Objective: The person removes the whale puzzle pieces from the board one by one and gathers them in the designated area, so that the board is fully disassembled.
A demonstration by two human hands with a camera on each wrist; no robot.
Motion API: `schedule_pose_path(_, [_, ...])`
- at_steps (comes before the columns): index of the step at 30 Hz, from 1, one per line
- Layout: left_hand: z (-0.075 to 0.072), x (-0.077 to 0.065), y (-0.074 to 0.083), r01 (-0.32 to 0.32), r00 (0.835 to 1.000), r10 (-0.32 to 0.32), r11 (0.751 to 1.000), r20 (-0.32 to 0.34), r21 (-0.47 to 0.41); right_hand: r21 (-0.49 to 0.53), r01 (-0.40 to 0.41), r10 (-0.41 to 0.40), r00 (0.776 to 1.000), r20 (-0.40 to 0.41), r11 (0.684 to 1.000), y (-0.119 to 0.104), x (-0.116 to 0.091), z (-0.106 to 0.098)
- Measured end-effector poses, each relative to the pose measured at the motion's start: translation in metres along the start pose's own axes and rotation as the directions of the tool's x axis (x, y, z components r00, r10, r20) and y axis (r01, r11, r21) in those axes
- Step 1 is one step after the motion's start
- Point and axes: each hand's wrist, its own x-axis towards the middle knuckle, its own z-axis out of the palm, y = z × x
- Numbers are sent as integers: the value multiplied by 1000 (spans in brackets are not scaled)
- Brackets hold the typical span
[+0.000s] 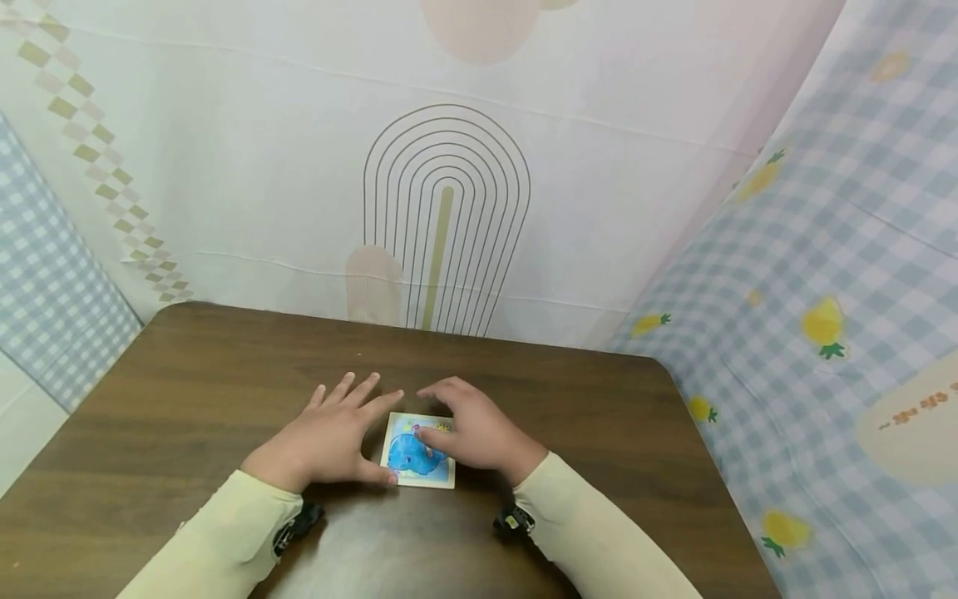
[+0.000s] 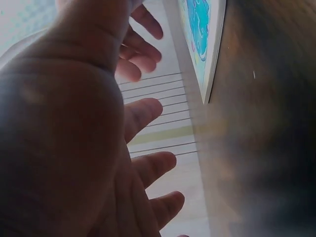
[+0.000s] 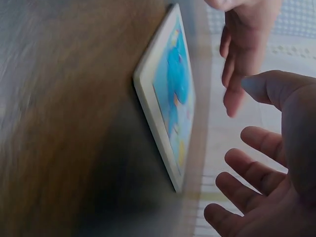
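A square wooden picture board [image 1: 419, 462] with a blue cartoon animal on it lies flat on the brown table. My left hand [image 1: 329, 441] is on its left side, fingers spread, thumb over the board's near left corner. From the right, my right hand [image 1: 479, 428] hovers over the upper right part, thumb and fingers apart. In the right wrist view, the board [image 3: 170, 94] shows its pale thick edge, and the right hand [image 3: 261, 168] holds nothing. The left wrist view shows the left hand [image 2: 118, 163] with its fingers extended beside the board [image 2: 210, 44].
The brown wooden table [image 1: 224, 374] reaches back to a white patterned cloth [image 1: 284, 183]. A blue checked cloth with yellow fruit [image 1: 793, 274] hangs along the right side, and another checked cloth [image 1: 45, 274] is at the left. Each wrist wears a small dark camera [image 1: 515, 522].
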Motion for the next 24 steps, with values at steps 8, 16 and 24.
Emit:
schedule_pose_path(8, [4,2,-2,35,999,-34,998,31,-45,2,-18,18,1000,-18,1000,-8,15,19])
schedule_pose_path(16, [14,4,-4,42,998,-39,997,44,-63,-15,-92,91,995,-36,996,-9,24,31])
schedule_pose_path(24, [17,3,-3,58,998,-53,994,46,-96,-61,-131,129,991,-39,990,-11,30,38])
